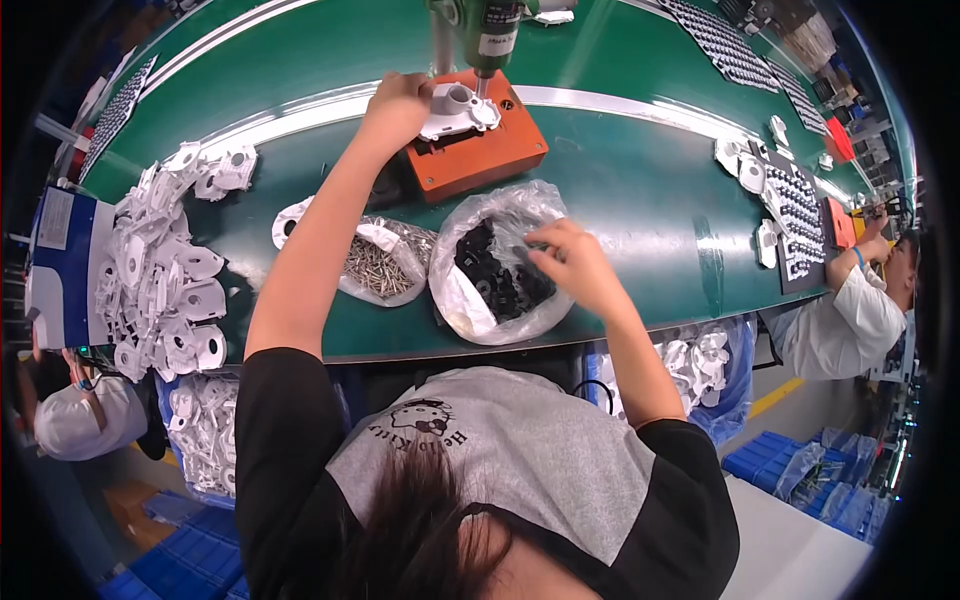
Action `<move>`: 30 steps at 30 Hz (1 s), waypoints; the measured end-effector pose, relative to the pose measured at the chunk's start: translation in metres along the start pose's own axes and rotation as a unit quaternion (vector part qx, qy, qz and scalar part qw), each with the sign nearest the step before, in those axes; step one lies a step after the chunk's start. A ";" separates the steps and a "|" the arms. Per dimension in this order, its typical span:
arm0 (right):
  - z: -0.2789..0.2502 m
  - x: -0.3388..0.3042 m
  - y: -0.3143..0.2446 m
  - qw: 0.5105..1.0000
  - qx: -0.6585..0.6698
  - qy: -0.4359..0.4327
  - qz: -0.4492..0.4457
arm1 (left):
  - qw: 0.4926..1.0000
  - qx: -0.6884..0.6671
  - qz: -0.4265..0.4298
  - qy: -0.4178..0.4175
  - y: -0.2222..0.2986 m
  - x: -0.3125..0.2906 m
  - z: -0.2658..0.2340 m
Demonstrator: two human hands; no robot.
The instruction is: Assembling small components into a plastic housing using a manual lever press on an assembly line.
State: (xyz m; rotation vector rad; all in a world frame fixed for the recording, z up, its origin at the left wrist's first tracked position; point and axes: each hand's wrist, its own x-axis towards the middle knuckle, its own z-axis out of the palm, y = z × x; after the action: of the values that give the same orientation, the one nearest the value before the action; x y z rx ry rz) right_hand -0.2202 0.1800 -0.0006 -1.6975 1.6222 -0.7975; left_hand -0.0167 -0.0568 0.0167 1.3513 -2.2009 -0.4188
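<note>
At the far middle of the bench, my left hand (398, 108) is closed on the left edge of a white plastic housing (458, 108). This housing sits on an orange fixture block (485, 168). A green power screwdriver (492, 38) stands over it, its tip down at the housing's right part. My right hand (578, 262) hovers at the right side of a clear plastic bag of small black parts (497, 280). Its fingers are apart, and I make out nothing between them. Left of that bag lies another bag with metal screws (375, 265).
White plastic parts (165, 265) are heaped on the bench's left. A white ring-shaped part (290, 222) lies behind my left forearm. On the right stand a tray of small parts (800, 220) and several white housings (745, 165). A co-worker (850, 320) sits at far right, another person (85, 415) at left.
</note>
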 end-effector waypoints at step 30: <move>0.030 0.056 -0.026 0.998 0.064 0.020 -0.007 | 0.962 0.004 0.235 0.138 0.003 -0.073 0.008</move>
State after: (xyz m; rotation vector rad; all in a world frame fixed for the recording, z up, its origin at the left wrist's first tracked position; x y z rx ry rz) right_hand -0.1780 0.1256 0.0021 -1.6135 1.5528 -0.9285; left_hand 0.0028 0.0092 -0.0076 0.7887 -2.1886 -0.0386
